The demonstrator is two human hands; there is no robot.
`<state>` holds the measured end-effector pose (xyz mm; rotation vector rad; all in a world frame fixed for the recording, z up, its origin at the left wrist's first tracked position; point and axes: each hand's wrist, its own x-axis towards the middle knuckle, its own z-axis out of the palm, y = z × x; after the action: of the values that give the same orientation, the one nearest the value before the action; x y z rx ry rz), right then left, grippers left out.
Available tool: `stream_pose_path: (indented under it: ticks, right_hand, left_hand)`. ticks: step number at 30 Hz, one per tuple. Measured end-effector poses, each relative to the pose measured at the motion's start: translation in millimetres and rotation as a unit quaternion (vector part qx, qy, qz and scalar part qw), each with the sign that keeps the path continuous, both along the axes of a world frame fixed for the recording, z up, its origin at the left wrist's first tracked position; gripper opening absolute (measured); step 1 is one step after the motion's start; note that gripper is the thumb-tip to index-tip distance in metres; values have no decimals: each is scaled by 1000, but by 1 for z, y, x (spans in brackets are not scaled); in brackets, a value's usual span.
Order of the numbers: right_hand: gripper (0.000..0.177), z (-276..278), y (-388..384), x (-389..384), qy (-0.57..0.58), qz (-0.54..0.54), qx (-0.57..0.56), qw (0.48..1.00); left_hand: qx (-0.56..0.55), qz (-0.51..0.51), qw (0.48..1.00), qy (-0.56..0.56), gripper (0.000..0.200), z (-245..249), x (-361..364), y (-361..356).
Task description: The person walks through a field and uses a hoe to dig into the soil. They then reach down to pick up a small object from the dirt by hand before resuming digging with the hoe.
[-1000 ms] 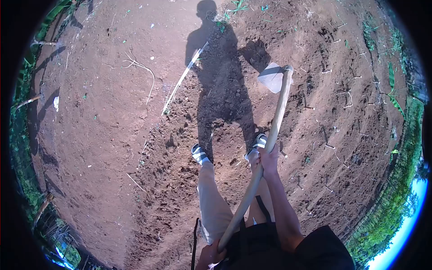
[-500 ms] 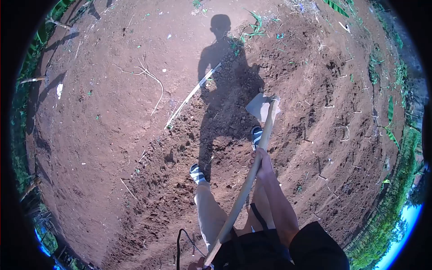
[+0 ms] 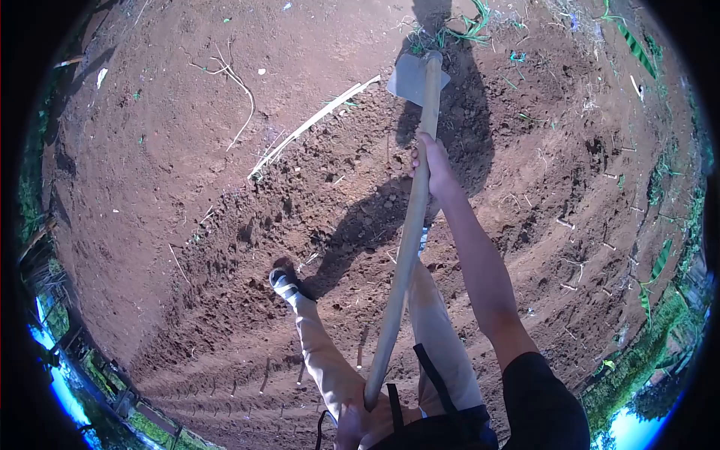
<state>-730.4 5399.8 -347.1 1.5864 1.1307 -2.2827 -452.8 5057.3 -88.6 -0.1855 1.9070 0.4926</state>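
The person is working a long-handled hoe [image 3: 405, 247] over loose red soil [image 3: 225, 225], and the stroke appears to be at its forward reach. The metal blade [image 3: 411, 77] is lying far out ahead, near a tuft of green weeds [image 3: 469, 30]. I cannot tell whether it is biting the ground or hanging just above it.

The right hand [image 3: 433, 161] is gripping the wooden shaft high up, close to the blade, with the arm stretched nearly straight and the fingers wrapped fully round the wood. The left hand [image 3: 352, 420] is closing round the butt end of the shaft down by the waist. Its grip is tight on the wood, though the frame edge is hiding part of it.

A sandalled foot [image 3: 283, 281] is standing on the broken clods to the left of the shaft, and a pale dry stalk [image 3: 315, 124] is lying well apart on the smoother ground.

In my judgement, the next move is calling for a firm pull back toward the feet, keeping the blade clear of the toes.
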Motion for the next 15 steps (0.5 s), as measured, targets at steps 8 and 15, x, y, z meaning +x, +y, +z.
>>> stream_pose_path:
  ticks: [8,15]
  right_hand:
    - [34,-107,15,-52,-27,143,187,971]
    - [30,-124,-42,-3,-54,308,183,932]
  left_hand:
    - [10,141,989,-32,49,-110,-6,82]
    - [49,277,953,-115,50,-76,50,76]
